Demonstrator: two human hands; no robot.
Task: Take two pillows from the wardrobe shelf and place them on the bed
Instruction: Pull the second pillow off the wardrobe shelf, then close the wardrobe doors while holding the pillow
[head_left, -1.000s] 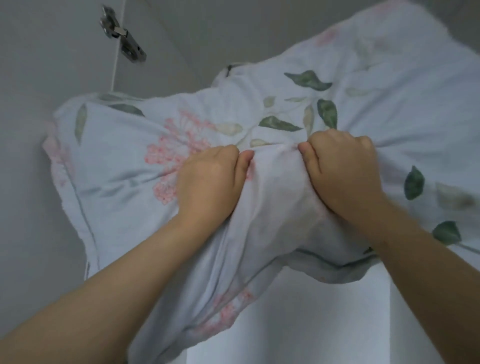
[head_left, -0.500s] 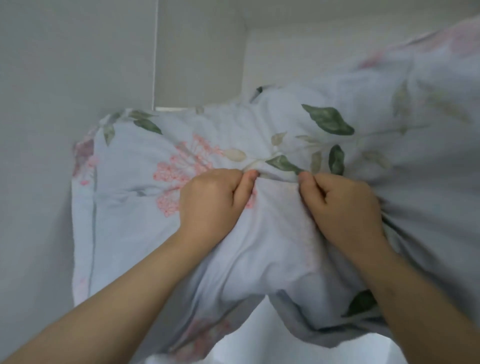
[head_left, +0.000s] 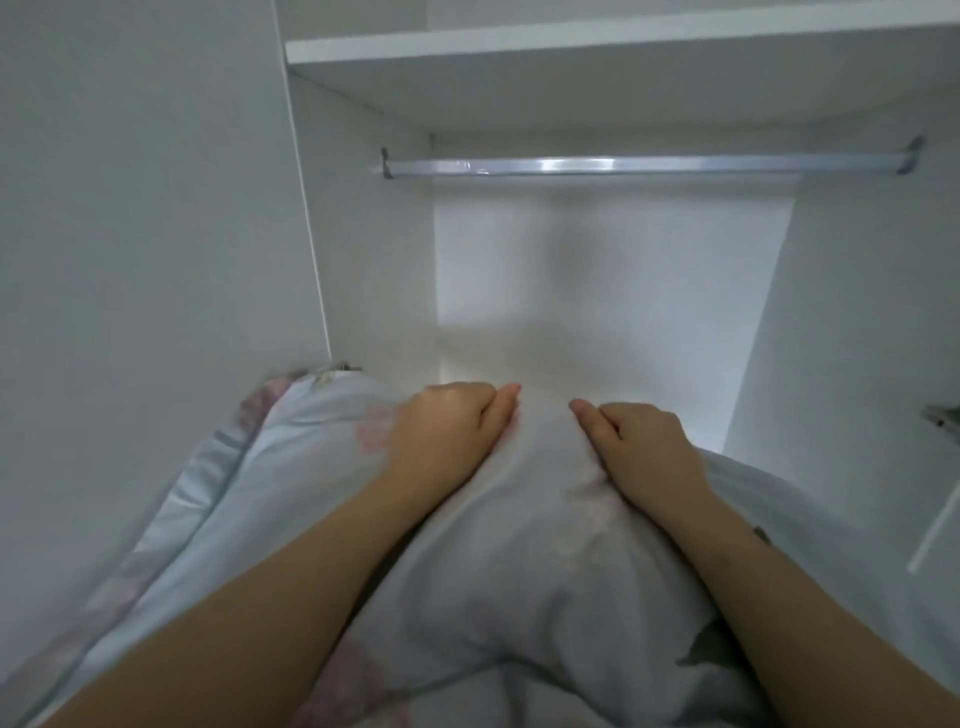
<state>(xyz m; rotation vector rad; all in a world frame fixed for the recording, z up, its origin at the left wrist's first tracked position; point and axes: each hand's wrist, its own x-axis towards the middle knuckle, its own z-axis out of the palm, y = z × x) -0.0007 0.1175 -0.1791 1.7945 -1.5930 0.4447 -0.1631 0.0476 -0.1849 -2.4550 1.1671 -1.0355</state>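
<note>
A pale blue pillow (head_left: 519, 561) with pink flowers and green leaves fills the lower half of the head view, held low in front of the open wardrobe. My left hand (head_left: 447, 426) grips its top edge left of centre, fingers curled into the fabric. My right hand (head_left: 644, 441) grips the same edge a little to the right. The pillow's far face and lower part are hidden. The white wardrobe shelf (head_left: 571, 47) runs across the top of the view, well above the pillow. No bed is in view.
A metal hanging rail (head_left: 644, 166) spans the wardrobe under the shelf. The white wardrobe door (head_left: 145, 234) stands open on the left, with a hinge (head_left: 337, 369) beside the pillow's corner. Another hinge (head_left: 943, 418) sits at the right edge.
The pillow has come down from overhead to below the hanging rail, both hands still gripping its edge. The view has dropped, and the wardrobe's interior now shows.
</note>
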